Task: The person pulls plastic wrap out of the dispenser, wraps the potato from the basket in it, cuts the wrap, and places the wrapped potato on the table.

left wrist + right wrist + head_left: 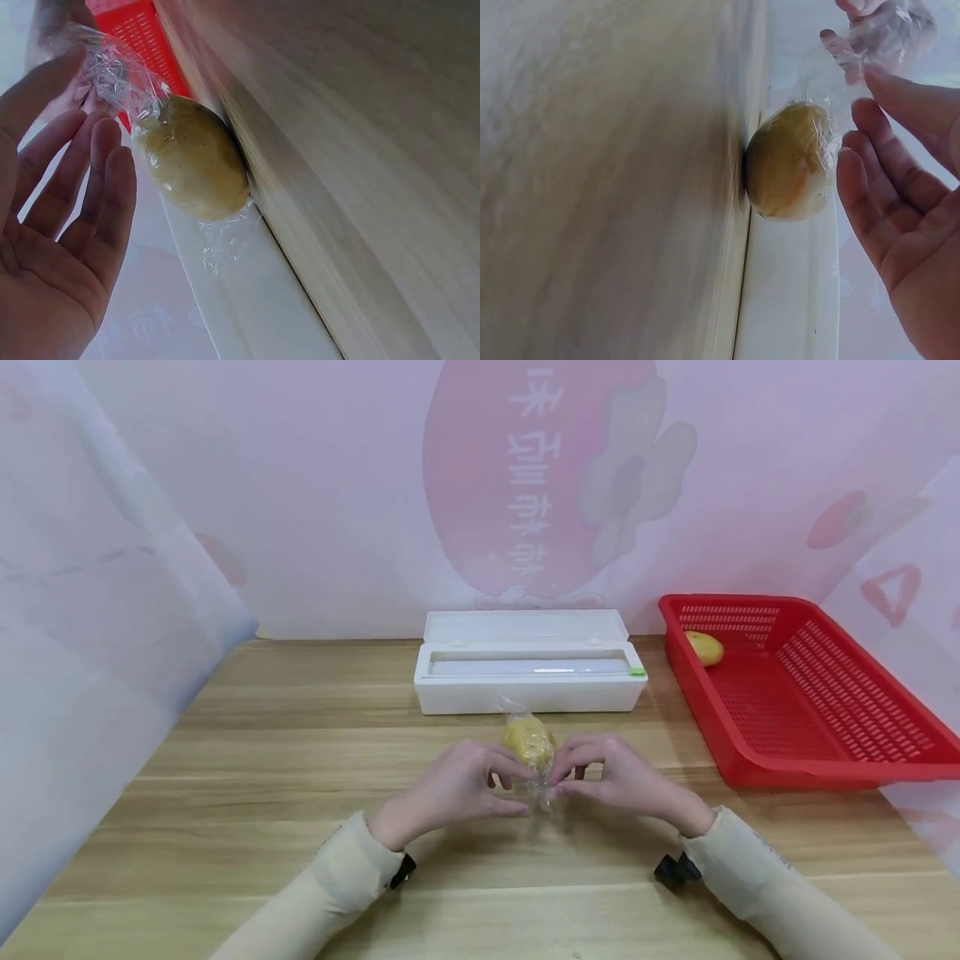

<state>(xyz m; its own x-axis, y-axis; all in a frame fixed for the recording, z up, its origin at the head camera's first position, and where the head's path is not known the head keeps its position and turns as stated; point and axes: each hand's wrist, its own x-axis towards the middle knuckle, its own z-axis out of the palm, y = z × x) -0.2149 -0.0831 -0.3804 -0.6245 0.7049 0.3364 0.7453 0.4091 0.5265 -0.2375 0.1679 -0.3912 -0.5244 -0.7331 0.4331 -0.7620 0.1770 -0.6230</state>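
A potato [529, 741] wrapped in clear plastic film rests on the table in front of a white box, loose film sticking out at both ends. My right hand [622, 781] pinches the gathered film [542, 789] at the near end between thumb and fingertips. Across from it, my left hand [468, 785] has its thumb and forefinger apart on either side of that film, the forefinger at its edge. The left wrist view shows the potato [193, 161] with bunched film [112, 75] by my left thumb. In the right wrist view, the potato [789, 161] sits beside my right fingers.
Behind the potato, the white cling film box [528, 697] stands with its lid up and a roll inside. A red basket [735, 752] at the right holds another potato [705, 648]. Printed pale sheeting [337, 510] rises behind the wooden table [247, 760].
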